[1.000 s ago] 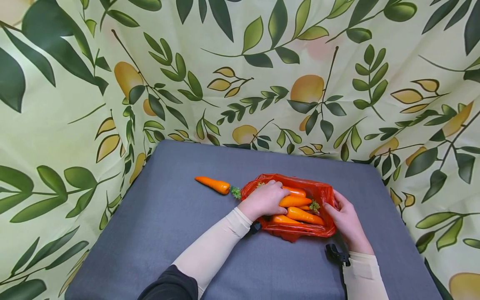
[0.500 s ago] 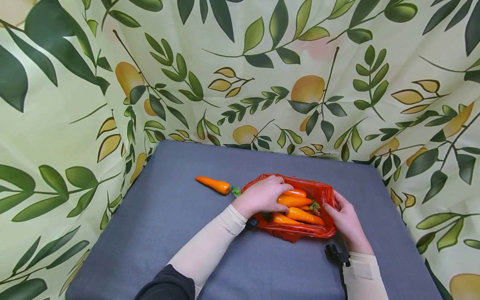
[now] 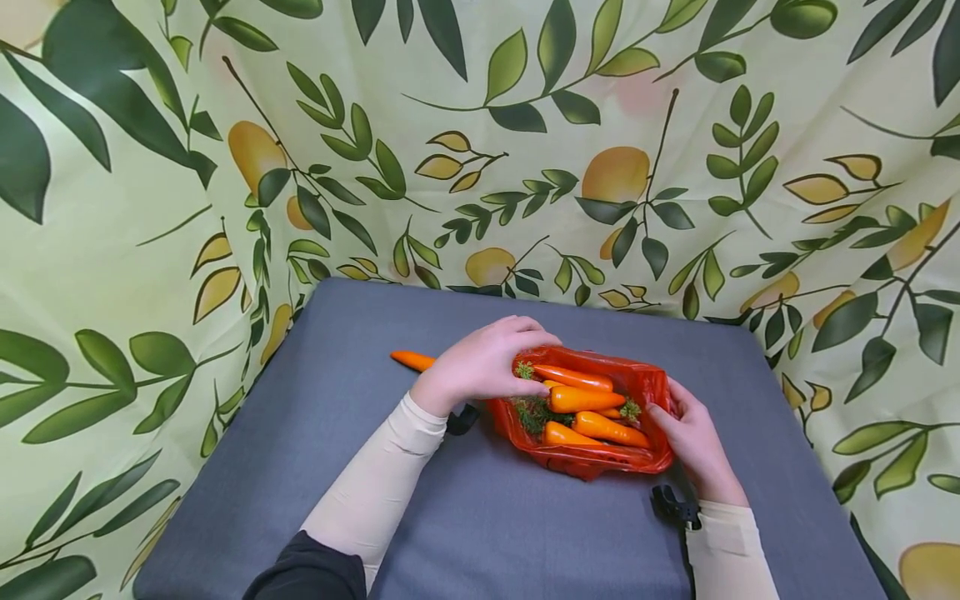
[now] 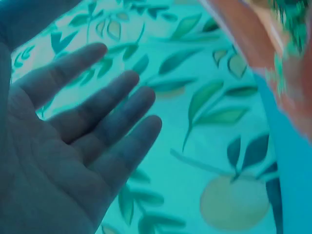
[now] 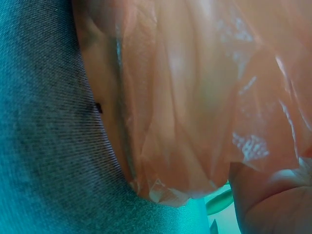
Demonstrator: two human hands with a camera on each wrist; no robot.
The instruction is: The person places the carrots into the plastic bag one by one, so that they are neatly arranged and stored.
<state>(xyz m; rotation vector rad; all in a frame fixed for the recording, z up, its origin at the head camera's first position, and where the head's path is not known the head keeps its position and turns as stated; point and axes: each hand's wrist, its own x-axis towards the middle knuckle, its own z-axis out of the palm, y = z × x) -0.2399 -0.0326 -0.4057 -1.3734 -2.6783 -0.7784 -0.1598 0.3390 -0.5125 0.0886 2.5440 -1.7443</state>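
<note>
A red plastic bag point(image 3: 647, 388) lies open on the grey table point(image 3: 337, 475) with several orange carrots point(image 3: 585, 400) inside, their green tops showing. My left hand point(image 3: 483, 362) hovers over the bag's left rim. In the left wrist view that hand point(image 4: 73, 141) has its palm bare and fingers straight, holding nothing, with the bag point(image 4: 287, 87) at the upper right. A loose carrot point(image 3: 411, 360) lies left of the bag, mostly hidden under this hand. My right hand point(image 3: 686, 433) grips the bag's right edge. The right wrist view shows crumpled bag plastic point(image 5: 195, 97) against that hand point(image 5: 273, 204).
A leaf-and-fruit printed cloth point(image 3: 480, 125) hangs behind and on both sides of the table. A black camera mount point(image 3: 671, 507) sits at my right wrist. Bare grey table surface point(image 5: 44, 146) stretches in front of and left of the bag.
My left hand has come out of the bag and moved up and left, now covering most of the loose carrot. The carrots in the bag are uncovered. The right hand stays put.
</note>
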